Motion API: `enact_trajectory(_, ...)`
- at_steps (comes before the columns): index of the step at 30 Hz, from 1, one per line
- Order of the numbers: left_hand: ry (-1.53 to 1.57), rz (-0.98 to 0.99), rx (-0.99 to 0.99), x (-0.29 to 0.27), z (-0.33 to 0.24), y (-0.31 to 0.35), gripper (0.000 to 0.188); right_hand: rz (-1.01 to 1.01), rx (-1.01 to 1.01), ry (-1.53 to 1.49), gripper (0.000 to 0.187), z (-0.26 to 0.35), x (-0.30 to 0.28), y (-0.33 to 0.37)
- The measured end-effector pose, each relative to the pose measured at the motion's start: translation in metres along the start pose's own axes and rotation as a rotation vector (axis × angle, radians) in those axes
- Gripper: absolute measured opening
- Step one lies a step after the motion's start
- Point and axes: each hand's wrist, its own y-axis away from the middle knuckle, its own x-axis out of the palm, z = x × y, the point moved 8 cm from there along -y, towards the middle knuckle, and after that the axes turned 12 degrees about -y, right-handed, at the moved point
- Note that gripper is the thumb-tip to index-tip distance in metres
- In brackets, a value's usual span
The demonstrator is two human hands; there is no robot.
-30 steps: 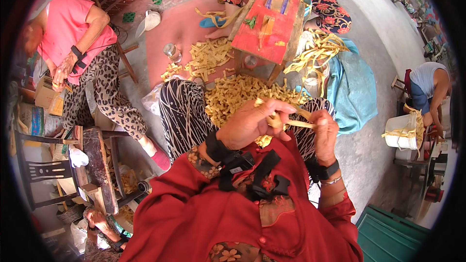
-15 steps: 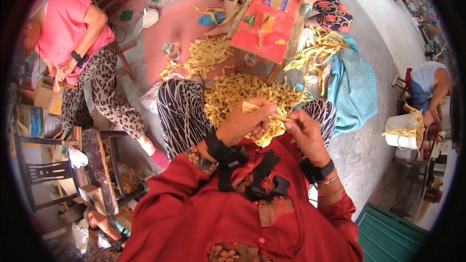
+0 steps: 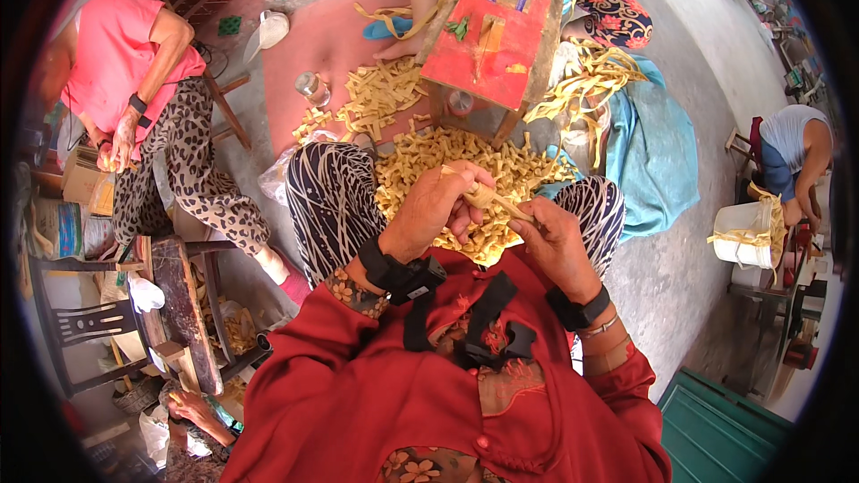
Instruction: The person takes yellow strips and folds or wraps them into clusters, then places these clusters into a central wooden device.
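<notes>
Between my two hands runs a pale yellow, flat strip (image 3: pixel 503 205), partly rolled or folded at its left end. My left hand (image 3: pixel 437 213) is closed around that wider end, its fingers curled. At the narrow end, my right hand (image 3: pixel 557 238) pinches the strip between thumb and fingers. Below the hands, a heap of short, knotted-looking yellow pieces (image 3: pixel 483 157) lies between my knees. What the strip is made of I cannot tell.
A low red-topped wooden table (image 3: pixel 488 45) stands ahead, a person seated behind it. Long yellow strips (image 3: pixel 591 80) hang beside a blue cloth (image 3: pixel 651 156) at right. A glass jar (image 3: pixel 313 89) is near more pieces (image 3: pixel 383 94). Another person (image 3: pixel 134 63) sits left; one works far right.
My left hand has shifted slightly up and turned, and the strip's left end now looks more rolled. The hands of the person behind the table have moved away from its top.
</notes>
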Motion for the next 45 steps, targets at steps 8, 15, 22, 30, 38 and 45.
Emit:
enact_trajectory(8, -0.252, 0.115, 0.196, 0.02, -0.012, 0.007, 0.02, 0.039, 0.181, -0.464, 0.023, -0.008, 0.011, -0.006)
enact_trajectory(15, -0.439, 0.079, 0.181, 0.021, -0.008, 0.008, 0.015, 0.095, 0.245, -0.643, 0.014, -0.009, 0.02, -0.004)
enact_trajectory(22, -0.398, 0.136, 0.091, 0.028, -0.001, 0.007, 0.018, -0.031, 0.225, -0.799, 0.008, -0.021, 0.017, 0.002)
enact_trajectory(30, -0.147, 0.305, 0.005, 0.04, 0.007, 0.011, 0.026, -0.044, 0.309, -0.829, 0.008, -0.029, 0.015, 0.01)
enact_trajectory(38, 0.098, 0.287, 0.033, 0.042, 0.005, 0.016, 0.047, -0.083, 0.313, -0.893, 0.007, -0.032, 0.015, 0.007)
enact_trajectory(45, -0.054, 0.026, 0.098, 0.035, 0.005, 0.008, 0.026, -0.064, 0.303, -0.84, 0.007, -0.026, 0.018, 0.003)
